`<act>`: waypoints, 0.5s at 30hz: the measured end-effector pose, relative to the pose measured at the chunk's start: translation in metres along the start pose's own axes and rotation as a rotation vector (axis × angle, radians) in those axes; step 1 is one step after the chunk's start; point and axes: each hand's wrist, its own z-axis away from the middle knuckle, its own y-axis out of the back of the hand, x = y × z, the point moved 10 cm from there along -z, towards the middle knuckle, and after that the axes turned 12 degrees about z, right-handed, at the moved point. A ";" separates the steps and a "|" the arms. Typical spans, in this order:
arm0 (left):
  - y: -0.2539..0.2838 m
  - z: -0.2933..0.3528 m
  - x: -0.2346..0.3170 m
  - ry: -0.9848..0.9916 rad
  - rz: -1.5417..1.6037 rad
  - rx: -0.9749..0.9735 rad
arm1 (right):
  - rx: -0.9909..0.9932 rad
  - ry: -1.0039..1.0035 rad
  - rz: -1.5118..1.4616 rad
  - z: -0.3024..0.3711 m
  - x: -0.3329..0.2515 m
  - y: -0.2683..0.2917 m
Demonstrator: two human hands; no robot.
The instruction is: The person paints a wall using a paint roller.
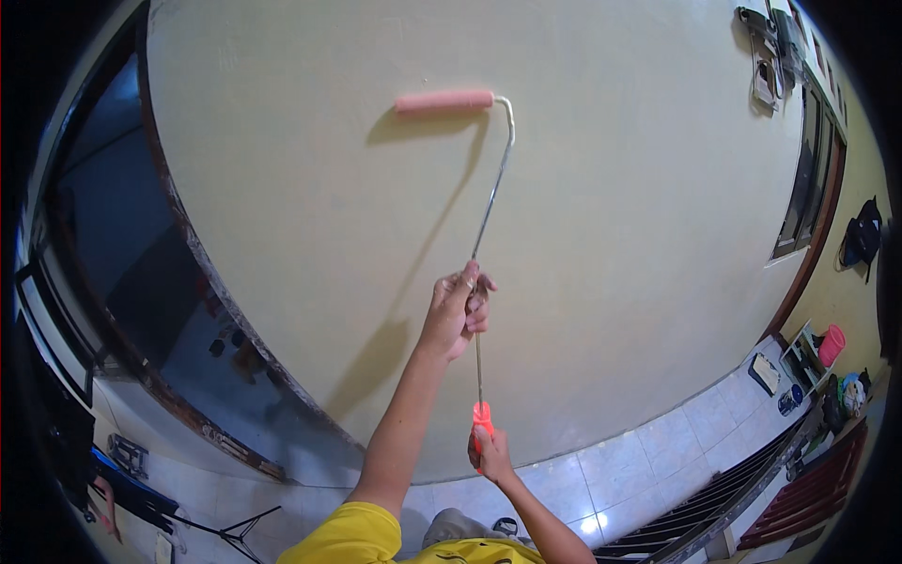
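A long paint roller with a pink sleeve (443,101) is held up toward the pale wall (601,216). Its thin metal rod (489,202) bends at the top and runs down to a bright orange handle (482,414). My left hand (458,308) pinches the rod partway along, with some fingers curled loosely. Lower down, my right hand (490,453) is wrapped round the handle. The pink sleeve lies level, and its shadow falls just below it. I cannot tell whether it touches the wall.
On the left is a dark-framed doorway or glass opening (141,216). A black tripod stand (240,536) is at lower left, near another person's hand (105,503). At right are a window (806,179), a pink bucket (832,345), a tray (764,373) on the tiled floor (611,470) and a dark railing (695,522).
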 end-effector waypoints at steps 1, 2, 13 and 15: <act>0.006 0.005 -0.008 0.029 0.009 0.012 | 0.019 0.005 0.005 0.004 0.006 0.000; 0.011 0.009 -0.016 0.047 0.015 0.017 | 0.041 0.010 0.010 0.008 0.014 0.001; 0.027 0.044 -0.059 0.162 0.068 0.055 | 0.015 -0.028 -0.129 0.042 0.066 -0.022; 0.017 0.037 -0.041 0.146 0.077 0.066 | 0.043 -0.044 -0.097 0.040 0.036 -0.029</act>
